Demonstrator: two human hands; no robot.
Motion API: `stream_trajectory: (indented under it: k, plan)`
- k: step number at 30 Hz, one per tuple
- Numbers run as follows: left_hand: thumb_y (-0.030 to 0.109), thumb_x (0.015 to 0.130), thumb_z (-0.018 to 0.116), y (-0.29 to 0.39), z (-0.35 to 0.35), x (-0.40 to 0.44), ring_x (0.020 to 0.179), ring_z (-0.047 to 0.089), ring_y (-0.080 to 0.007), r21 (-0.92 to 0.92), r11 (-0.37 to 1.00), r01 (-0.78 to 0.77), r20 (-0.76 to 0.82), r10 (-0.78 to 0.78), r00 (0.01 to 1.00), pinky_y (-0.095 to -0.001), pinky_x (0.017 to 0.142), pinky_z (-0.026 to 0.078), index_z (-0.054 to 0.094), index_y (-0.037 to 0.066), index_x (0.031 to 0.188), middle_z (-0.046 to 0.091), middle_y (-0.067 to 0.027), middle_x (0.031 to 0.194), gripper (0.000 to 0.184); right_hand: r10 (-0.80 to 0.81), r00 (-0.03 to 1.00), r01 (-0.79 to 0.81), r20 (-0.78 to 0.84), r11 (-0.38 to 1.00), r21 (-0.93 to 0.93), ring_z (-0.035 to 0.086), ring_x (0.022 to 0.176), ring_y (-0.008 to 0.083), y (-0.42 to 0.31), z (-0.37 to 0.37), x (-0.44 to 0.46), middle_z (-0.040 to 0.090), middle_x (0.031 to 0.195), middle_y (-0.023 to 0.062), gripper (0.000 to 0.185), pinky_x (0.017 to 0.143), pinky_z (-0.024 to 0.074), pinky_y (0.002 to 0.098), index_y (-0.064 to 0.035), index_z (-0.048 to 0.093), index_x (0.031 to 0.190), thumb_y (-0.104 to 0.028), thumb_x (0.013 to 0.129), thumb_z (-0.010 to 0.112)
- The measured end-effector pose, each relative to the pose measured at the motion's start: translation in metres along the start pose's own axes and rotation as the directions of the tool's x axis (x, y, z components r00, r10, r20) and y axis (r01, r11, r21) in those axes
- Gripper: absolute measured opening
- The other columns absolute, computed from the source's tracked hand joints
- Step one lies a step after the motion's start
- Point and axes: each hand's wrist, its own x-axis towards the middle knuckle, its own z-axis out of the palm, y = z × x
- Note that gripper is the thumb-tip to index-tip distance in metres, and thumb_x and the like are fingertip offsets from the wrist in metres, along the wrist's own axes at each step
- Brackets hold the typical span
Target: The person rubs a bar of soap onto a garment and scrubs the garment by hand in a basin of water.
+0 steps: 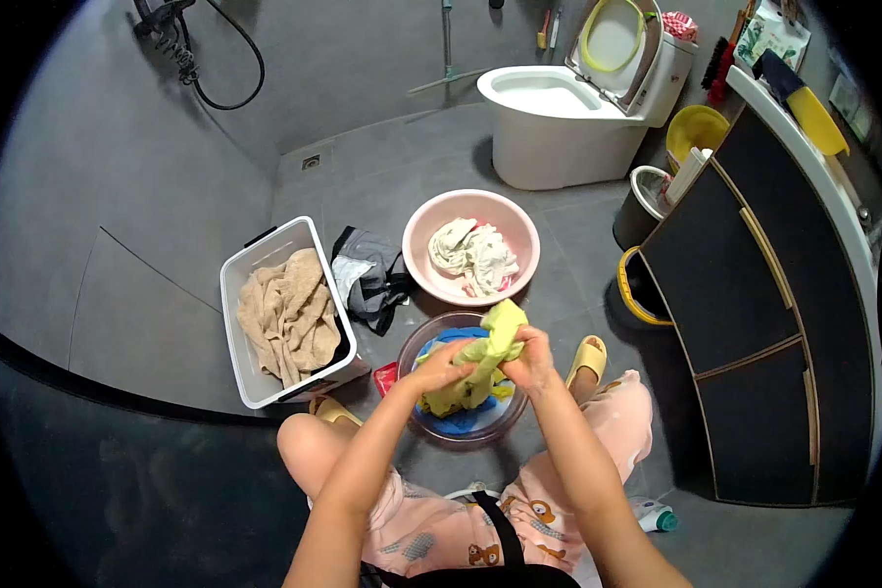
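A yellow-green cloth (495,343) is bunched up between my two hands, its lower part hanging over a see-through basin (513,421). My left hand (441,367) grips the cloth from the left side. On the right, my right hand (530,361) has its fingers wrapped round the upper part. Blue fabric (459,421) lies in the basin below, partly hidden by the cloth and my hands. Just beyond stands a pink basin (411,235) with a crumpled whitish garment (472,257) and some red-pink fabric in it.
Left stands a white bin (229,323) holding a beige towel (289,314), beside a grey-black bag-like item (370,279). A red object (386,378) touches the floor near the basin. Toilet (559,137), dark cabinet (725,284) and yellow-rimmed bucket (624,289) stand right. A bottle (654,514) lies near my leg.
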Motion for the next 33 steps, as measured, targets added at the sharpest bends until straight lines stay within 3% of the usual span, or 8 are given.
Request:
stream_trajectory:
  k: [5,6,9,17,20,26,29,33]
  plan:
    - [0.012,0.083,0.053,-0.017,0.013,-0.006,0.097,0.051,-0.0163,-0.078,0.992,0.097,-0.152,-0.108,0.982,-0.0272,0.085,0.039,0.053,0.004,0.111,0.056,-0.0075,0.109,0.030,-0.221,0.961,0.258,-0.163,0.931,0.259,0.054,0.095,0.0283,-0.010,0.014,-0.012,0.058,0.100,0.0135,0.033,0.089,0.0394,0.0435,-0.0023,0.053,0.105,-0.021,0.079,0.046]
    - [0.008,0.084,0.049,-0.035,0.017,-0.001,0.094,0.053,-0.0199,-0.067,0.988,-0.136,-0.361,0.103,0.927,-0.0282,0.082,0.041,0.047,0.000,0.114,0.056,-0.0099,0.105,0.031,-0.249,0.950,0.288,-0.189,0.932,0.220,0.054,0.095,0.0261,-0.007,0.010,-0.009,0.058,0.101,0.0110,0.036,0.091,0.0387,0.0427,-0.0056,0.053,0.106,-0.032,0.082,0.051]
    - [0.004,0.084,0.044,0.022,0.019,-0.010,0.094,0.054,-0.0232,-0.064,0.988,-0.139,-0.643,0.066,0.763,-0.0299,0.084,0.040,0.039,-0.001,0.119,0.056,-0.0136,0.102,0.036,-0.147,0.947,0.147,-0.286,0.989,-0.022,0.054,0.096,0.0228,0.020,0.007,0.005,0.058,0.101,0.0072,0.040,0.090,0.0391,0.0414,-0.0081,0.053,0.106,-0.037,0.080,0.058]
    - [0.023,0.067,0.065,0.081,0.072,-0.028,0.056,0.058,-0.0246,0.544,0.758,-0.359,-0.376,0.603,0.703,-0.0331,0.051,0.047,0.061,0.011,0.077,0.058,-0.0057,0.071,0.016,0.304,0.939,-0.325,-0.162,0.937,-0.124,0.058,0.056,0.0211,0.044,-0.053,0.054,0.059,0.067,0.0049,0.025,0.051,0.0487,0.0306,-0.0067,0.060,0.076,-0.032,0.076,0.064]
    - [0.024,0.071,0.064,0.045,0.060,-0.012,0.052,0.057,-0.0266,0.605,0.768,-0.209,-0.464,0.553,0.692,-0.0350,0.048,0.044,0.059,0.009,0.064,0.056,-0.0083,0.060,0.017,0.194,0.906,-0.206,-0.377,0.978,0.009,0.058,0.057,0.0194,0.071,-0.041,0.053,0.060,0.070,0.0052,0.023,0.049,0.0476,0.0315,-0.0057,0.061,0.076,-0.029,0.077,0.062]
    - [0.026,0.084,0.051,0.025,0.030,0.010,0.054,0.053,-0.0362,0.361,0.913,0.188,-0.749,0.164,0.643,-0.0423,0.049,0.040,0.059,0.004,0.061,0.055,-0.0177,0.061,0.032,-0.137,0.907,-0.025,-0.399,0.927,-0.375,0.058,0.059,0.0190,0.067,0.009,0.016,0.061,0.074,0.0067,0.019,0.052,0.0462,0.0328,-0.0069,0.059,0.078,-0.026,0.078,0.058]
    - [0.025,0.085,0.050,0.023,0.061,0.001,0.056,0.053,-0.0368,0.506,0.861,-0.049,-0.580,0.382,0.719,-0.0415,0.049,0.040,0.058,0.003,0.063,0.055,-0.0187,0.061,0.032,-0.081,0.867,-0.056,-0.491,0.965,-0.258,0.058,0.062,0.0192,0.064,-0.035,0.039,0.060,0.074,0.0073,0.020,0.055,0.0458,0.0320,-0.0062,0.059,0.080,-0.026,0.077,0.060]
    - [0.031,0.085,0.050,0.027,0.033,0.007,0.056,0.054,-0.0386,0.375,0.927,0.019,-0.701,0.270,0.660,-0.0453,0.050,0.040,0.058,0.006,0.062,0.055,-0.0186,0.061,0.034,-0.104,0.861,-0.068,-0.499,0.947,-0.315,0.054,0.063,0.0156,0.065,0.023,0.005,0.059,0.076,0.0055,0.028,0.056,0.0440,0.0307,-0.0007,0.060,0.084,-0.028,0.077,0.062]
